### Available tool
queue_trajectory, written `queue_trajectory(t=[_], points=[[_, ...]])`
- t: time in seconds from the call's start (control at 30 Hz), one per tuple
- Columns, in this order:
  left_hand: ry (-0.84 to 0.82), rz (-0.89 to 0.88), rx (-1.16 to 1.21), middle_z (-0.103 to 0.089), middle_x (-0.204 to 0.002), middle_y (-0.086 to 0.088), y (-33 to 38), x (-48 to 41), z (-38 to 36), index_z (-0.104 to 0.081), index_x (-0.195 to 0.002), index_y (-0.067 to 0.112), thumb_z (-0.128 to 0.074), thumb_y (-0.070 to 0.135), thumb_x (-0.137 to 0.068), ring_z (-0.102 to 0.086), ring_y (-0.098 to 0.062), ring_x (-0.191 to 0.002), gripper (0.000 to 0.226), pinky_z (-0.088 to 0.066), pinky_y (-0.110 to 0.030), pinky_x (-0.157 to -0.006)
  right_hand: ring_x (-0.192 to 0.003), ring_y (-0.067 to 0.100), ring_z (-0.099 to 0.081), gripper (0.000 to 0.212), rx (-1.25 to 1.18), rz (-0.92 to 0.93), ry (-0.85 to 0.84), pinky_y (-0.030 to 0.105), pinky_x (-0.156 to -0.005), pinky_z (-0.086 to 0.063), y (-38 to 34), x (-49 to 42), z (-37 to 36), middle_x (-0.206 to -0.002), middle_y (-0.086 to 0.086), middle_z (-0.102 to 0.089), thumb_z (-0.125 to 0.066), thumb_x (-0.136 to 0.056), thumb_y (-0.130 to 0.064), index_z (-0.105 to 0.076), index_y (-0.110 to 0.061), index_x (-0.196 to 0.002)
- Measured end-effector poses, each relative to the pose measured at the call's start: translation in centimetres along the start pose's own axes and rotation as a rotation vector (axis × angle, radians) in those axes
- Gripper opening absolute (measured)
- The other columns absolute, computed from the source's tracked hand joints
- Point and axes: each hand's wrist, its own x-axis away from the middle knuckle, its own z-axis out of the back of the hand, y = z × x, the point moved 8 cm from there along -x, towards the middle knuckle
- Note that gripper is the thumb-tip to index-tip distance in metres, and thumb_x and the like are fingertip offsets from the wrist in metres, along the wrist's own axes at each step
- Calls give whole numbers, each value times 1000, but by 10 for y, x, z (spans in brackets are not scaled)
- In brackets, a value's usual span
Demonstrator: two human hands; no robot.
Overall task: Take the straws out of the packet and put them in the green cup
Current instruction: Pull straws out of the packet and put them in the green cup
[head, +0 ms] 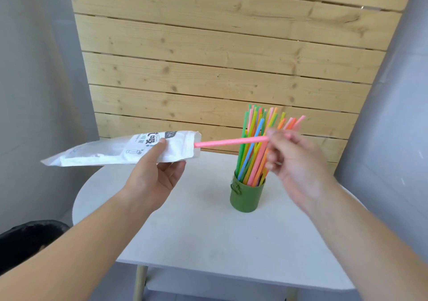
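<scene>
Two bare forearms reach in from the lower corners, crossing over the near edge of the white surface (pixel 208 242). No sleeves, watch, bracelet or rings show on either arm. The left hand (pixel 152 173) has short, plain nails, thumb on top. The right hand (pixel 294 159) is motion-blurred, so its fingers and nails cannot be made out clearly.
</scene>
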Motion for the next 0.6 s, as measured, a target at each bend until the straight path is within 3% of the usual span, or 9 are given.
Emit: queue_trajectory(t=[0.13, 0.23, 0.4, 0.53, 0.6], points=[[18, -14, 4, -78, -95, -3, -4, 0, 3, -64, -131, 13, -67, 26, -99, -74, -17, -82, 35, -63, -24, -62, -42, 7, -41, 27, 237, 228, 208, 23, -44, -36, -44, -9, 48, -54, -8, -51, -61, -98, -28, -61, -18, -73], [12, -7, -17, -76, -94, -2, -11, 0, 0, -63, -134, 13, -69, 27, -98, -74, -15, -73, 39, -62, -24, -60, -45, 10, -43, 32, 383, 284, 264, 30, -51, -41, -51, -14, 68, -61, 0, -50, -59, -98, -34, -55, -17, -72], [-9, 25, -61, -75, -104, -4, -24, 1, -5, -66, -129, 14, -69, 27, -97, -73, -18, -83, 35, -62, -25, -62, -57, 25, -51, 38, 615, 326, 242, 42, -58, -51, -39, -23, 76, -65, 11, -54, -59, -95, -40, -54, -8, -77], [-31, 49, -92, -76, -101, -2, -33, 4, -9, -69, -116, 16, -69, 27, -98, -73, -17, -82, 22, -62, -25, -62, -51, 12, -59, 24, 660, 306, 133, 25, -52, -57, -21, -28, 62, -69, 12, -62, -66, -94, -28, -62, -9, -80], [-35, 55, -100, -77, -98, -1, -35, 5, -9, -70, -114, 16, -69, 26, -98, -74, -16, -79, 19, -63, -26, -63, -51, 8, -61, 18, 688, 291, 76, 35, -60, -61, -10, -32, 56, -64, 5, -64, -71, -90, -23, -67, -7, -83]])
